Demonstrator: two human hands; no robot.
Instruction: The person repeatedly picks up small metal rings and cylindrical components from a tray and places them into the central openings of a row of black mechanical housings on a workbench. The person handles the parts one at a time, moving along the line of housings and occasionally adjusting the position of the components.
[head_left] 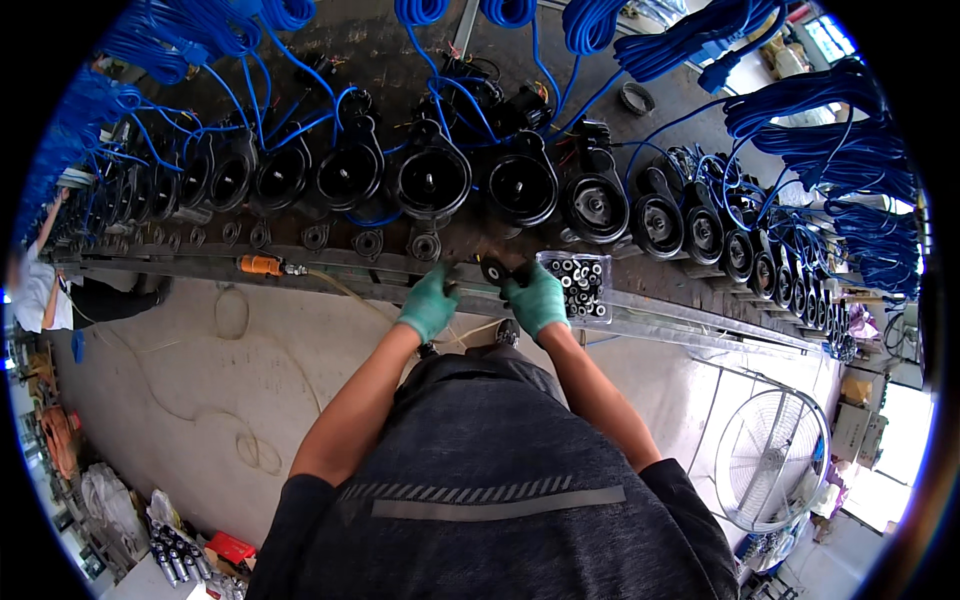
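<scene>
Both my hands wear green gloves with dark fingertips and are at the near edge of the workbench. My right hand grips a small black flange plate with a pale ring at its middle. A short gap to the left, my left hand has its fingers curled in; whatever they may hold is hidden. Right of my right hand stands a clear plastic box of black and pale ring-shaped parts. Beyond my hands, black round pump housings line the bench, with similar flange plates in front of several.
Coiled blue cables hang and lie along the far side, their leads running to the housings. An orange-handled air tool rests on the bench edge, its hose trailing down. A large floor fan stands lower right. Another person works far left.
</scene>
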